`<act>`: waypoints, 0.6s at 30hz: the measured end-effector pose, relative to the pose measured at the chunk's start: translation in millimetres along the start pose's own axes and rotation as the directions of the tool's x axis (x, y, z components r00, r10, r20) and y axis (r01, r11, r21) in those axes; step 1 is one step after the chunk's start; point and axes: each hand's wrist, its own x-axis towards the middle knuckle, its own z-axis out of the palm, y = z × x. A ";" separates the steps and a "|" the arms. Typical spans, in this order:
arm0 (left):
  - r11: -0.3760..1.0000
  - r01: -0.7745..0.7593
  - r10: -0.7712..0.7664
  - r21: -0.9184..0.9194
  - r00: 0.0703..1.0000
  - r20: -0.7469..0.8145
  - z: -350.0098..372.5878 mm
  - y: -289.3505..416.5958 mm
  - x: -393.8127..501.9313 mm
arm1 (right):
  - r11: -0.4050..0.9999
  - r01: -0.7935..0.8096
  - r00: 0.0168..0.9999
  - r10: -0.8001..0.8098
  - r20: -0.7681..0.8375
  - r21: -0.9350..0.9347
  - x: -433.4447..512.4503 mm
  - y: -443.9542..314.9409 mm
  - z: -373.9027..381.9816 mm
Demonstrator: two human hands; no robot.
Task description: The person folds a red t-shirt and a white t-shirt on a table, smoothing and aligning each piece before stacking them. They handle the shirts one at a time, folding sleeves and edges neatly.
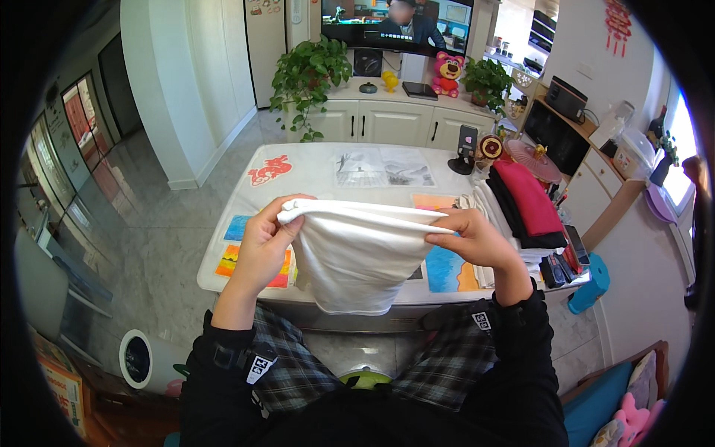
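A white cloth (357, 257), perhaps a garment, hangs between my two hands above the near part of a white table (313, 195). Its top edge is gathered and folded, and its lower end drops past the table's front edge. My left hand (271, 237) pinches the upper left corner between thumb and fingers. The upper right edge is gripped by my right hand (475, 237), thumb below and fingers partly inside the fold. To the right lies a stack of folded cloths, with a red one (525, 195) on top of a black one (503, 209).
Colourful pictures (232, 262) lie flat on the table around the cloth. At its back right stand a phone stand (463, 151) and a pink parasol-shaped ornament (533, 159). Small dark items (556, 271) sit at the right edge, near a blue stool (592, 282).
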 end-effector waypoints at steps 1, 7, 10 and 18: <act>1.000 -0.005 0.005 0.009 1.000 0.003 0.4 1.7 -1.7 | 1.000 0.015 0.999 -0.015 -0.035 0.025 -2.6 -2.3 -0.8; 0.998 -0.007 0.007 0.069 1.000 0.004 1.4 3.0 4.5 | 1.000 0.018 0.988 -0.016 -0.152 0.012 3.3 -8.9 -12.0; 0.998 0.019 -0.018 0.057 1.000 -0.022 2.3 0.7 7.3 | 0.986 -0.051 0.973 0.084 -0.213 0.156 6.2 -14.3 -14.1; 0.999 0.004 -0.006 0.043 0.999 0.049 5.2 1.7 4.3 | 0.963 0.020 0.930 0.080 -0.358 0.267 -2.9 -32.4 -9.9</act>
